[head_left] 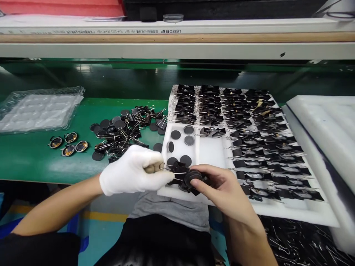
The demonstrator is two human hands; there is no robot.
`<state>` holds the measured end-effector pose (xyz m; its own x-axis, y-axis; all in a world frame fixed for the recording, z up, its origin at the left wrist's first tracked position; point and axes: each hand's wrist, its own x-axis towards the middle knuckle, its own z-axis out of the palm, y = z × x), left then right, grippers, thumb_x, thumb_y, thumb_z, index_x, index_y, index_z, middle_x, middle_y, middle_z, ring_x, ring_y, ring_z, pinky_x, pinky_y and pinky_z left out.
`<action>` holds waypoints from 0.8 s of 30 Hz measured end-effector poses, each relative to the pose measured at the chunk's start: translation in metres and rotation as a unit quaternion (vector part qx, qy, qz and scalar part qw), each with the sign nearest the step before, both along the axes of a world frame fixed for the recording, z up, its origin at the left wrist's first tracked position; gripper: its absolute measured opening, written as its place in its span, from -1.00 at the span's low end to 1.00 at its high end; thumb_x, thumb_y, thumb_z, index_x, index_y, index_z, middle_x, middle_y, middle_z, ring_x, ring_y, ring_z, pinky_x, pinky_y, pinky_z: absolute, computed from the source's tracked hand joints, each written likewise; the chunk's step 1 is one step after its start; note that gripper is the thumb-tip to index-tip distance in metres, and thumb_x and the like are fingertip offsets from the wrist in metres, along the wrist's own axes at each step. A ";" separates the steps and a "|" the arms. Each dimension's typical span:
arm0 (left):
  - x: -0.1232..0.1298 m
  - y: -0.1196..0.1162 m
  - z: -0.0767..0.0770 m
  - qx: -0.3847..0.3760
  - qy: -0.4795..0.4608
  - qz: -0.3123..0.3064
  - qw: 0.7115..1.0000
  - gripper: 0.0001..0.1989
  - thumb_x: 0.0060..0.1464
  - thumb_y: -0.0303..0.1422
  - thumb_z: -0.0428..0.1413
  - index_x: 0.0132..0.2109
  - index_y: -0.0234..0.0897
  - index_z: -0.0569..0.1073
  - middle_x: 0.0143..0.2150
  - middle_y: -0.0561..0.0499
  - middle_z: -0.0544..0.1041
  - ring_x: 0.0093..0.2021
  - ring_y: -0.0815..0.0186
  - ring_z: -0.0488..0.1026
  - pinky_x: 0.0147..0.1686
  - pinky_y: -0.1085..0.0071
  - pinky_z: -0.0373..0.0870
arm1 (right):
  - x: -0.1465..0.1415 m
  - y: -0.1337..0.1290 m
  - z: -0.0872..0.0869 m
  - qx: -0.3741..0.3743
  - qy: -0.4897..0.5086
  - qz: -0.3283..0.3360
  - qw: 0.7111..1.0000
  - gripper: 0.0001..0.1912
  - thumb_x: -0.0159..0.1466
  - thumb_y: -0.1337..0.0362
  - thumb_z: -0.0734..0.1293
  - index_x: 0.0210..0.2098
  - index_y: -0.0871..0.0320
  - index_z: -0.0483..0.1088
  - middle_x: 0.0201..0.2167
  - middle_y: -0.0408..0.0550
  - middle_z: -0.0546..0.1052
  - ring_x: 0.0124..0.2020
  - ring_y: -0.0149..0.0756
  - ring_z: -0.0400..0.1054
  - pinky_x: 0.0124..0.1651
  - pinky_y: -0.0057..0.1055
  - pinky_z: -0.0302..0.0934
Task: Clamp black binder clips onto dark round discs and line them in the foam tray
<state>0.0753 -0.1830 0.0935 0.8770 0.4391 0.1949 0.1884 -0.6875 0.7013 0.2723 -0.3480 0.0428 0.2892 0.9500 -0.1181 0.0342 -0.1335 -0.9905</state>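
Observation:
My left hand (133, 170), in a white glove, pinches the wire handles of a black binder clip (177, 170). My bare right hand (222, 188) holds a round black part (192, 178) between thumb and fingers, right against that clip. Both hands meet over the near left part of a white foam tray (210, 151). Loose black discs (189, 140) lie in the tray just beyond them. Rows of black clips clamped on round parts (257, 159) fill the tray's far and right parts.
On the green table (55, 166) are a pile of binder clips and discs (119, 136), several round parts with amber centres (68, 149) and clear plastic trays (39, 111). White foam (327, 125) stands at right; more clips (299, 240) lie below. A shelf edge (166, 50) crosses behind.

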 end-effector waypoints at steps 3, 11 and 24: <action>0.003 0.000 0.003 0.008 0.007 -0.036 0.999 -0.57 0.13 -0.34 0.18 -0.56 -0.26 0.10 -0.61 0.20 0.03 -0.54 0.48 -0.05 -0.58 0.46 -0.04 | 0.000 0.001 0.001 -0.005 -0.011 0.027 1.000 -0.77 0.28 0.15 0.51 -0.08 0.00 0.66 -0.24 -0.07 0.70 -0.26 -0.21 0.60 -0.20 -0.31 0.54; 0.003 0.008 0.006 -0.030 0.080 -0.085 0.993 -0.54 0.18 -0.22 0.17 -0.57 -0.26 0.18 -0.64 0.19 0.16 -0.58 0.49 0.05 -0.56 0.45 0.03 | -0.001 0.006 0.003 -0.014 -0.028 0.035 0.999 -0.76 0.25 0.11 0.53 -0.13 0.04 0.67 -0.24 -0.05 0.71 -0.28 -0.17 0.62 -0.22 -0.29 0.55; 0.033 0.007 0.006 -0.277 0.195 -0.058 0.939 -0.54 0.36 -0.01 -0.02 -0.33 -0.25 0.49 -0.48 0.06 0.54 -0.50 0.34 0.46 -0.47 0.44 0.36 | 0.007 -0.015 -0.003 0.238 -0.360 -0.113 0.895 -0.26 0.05 0.26 0.66 0.17 -0.27 0.43 0.20 -0.15 0.57 0.26 0.12 0.41 0.36 0.21 0.16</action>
<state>0.1080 -0.1757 0.0998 0.8821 0.2755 -0.3820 0.4522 -0.2686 0.8505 0.2795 -0.3629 0.0398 0.3180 0.7512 0.5785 0.7125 0.2132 -0.6685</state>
